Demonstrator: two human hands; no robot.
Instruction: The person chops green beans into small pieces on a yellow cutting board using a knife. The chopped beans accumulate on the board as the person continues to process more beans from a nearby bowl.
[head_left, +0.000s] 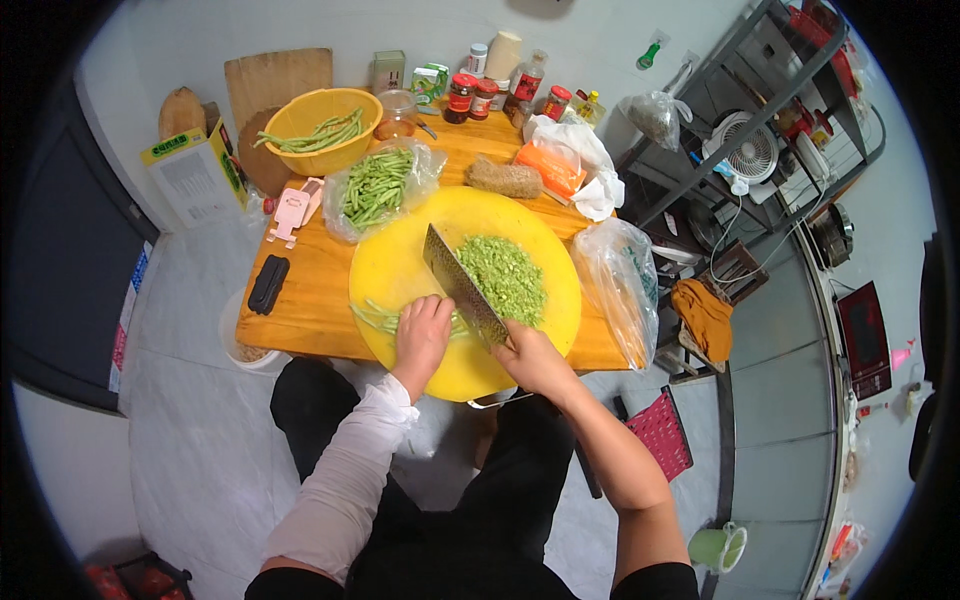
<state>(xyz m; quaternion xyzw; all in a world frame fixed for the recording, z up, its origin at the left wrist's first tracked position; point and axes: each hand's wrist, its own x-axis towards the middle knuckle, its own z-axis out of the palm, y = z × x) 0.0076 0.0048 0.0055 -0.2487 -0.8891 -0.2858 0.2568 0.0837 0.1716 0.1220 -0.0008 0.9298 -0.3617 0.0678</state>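
My right hand (529, 356) grips the handle of a wide cleaver (463, 286) with a textured blade, which stands over a round yellow cutting board (465, 375). Left of the blade, my left hand (424, 330) presses with bent fingers on a bunch of long green beans (375, 316), whose ends stick out on both sides. A heap of finely chopped green beans (504, 279) lies on the board to the right of the blade. The blade hides part of the board and perhaps some of the beans. A whitish sleeve covers my left forearm.
Behind the board on the wooden table (315, 322) are a plastic bag of cut green beans (377, 187), a yellow basket (300, 154) with long beans, a loofah (502, 178) and several jars. A clear plastic bag (619, 285) hangs over the right edge; a black case (268, 285) lies left.
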